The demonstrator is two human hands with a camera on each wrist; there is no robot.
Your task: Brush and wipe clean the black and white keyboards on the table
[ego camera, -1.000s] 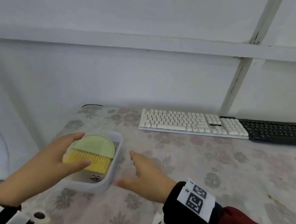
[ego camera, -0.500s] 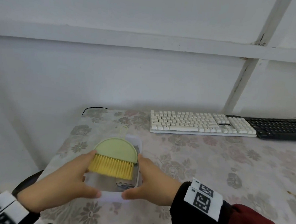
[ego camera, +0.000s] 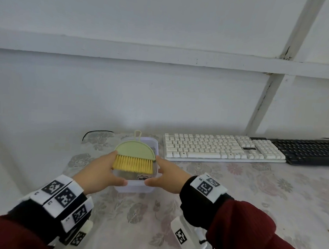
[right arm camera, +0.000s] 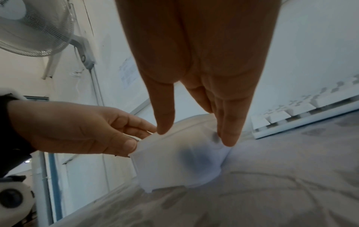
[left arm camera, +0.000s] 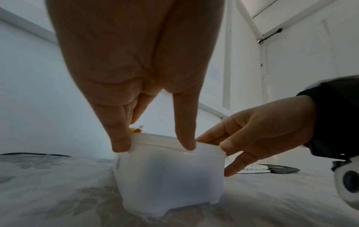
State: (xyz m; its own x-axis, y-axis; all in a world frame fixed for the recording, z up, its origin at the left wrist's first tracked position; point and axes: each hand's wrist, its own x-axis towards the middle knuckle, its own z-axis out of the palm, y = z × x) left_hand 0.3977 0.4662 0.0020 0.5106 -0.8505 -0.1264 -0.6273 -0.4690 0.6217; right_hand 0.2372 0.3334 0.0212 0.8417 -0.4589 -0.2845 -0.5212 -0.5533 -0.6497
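Two hands are on the translucent white container [ego camera: 135, 186], which sits toward the left end of the tabletop [ego camera: 232, 196], back from its near edge. Your left hand [ego camera: 99, 175] grips the container's left wall, thumb along the near rim and fingers [left arm camera: 120, 138] curled over the side; your right hand [ego camera: 168, 177] grips the right wall in mirror fashion, thumb at the near rim, fingers [right arm camera: 229, 133] down the outside. A green brush with yellow bristles [ego camera: 135, 155] lies across the open top of the container, unsecured, bristles toward you. Something small and dark shows through the container wall below it; I cannot tell what. The white keyboard [ego camera: 222, 148] lies along the far edge, just right of the container, and the black keyboard [ego camera: 310, 151] butts against its right end at the far right corner. Neither keyboard appears to have been touched yet, so cleaning has likely not begun. Risks noted: the brush merely rests on the rim, so any tilt or jerk of the container could tip it onto the tabletop or off the left edge. The thin walls may flex under your squeeze. Pushing further back could knock the white keyboard.
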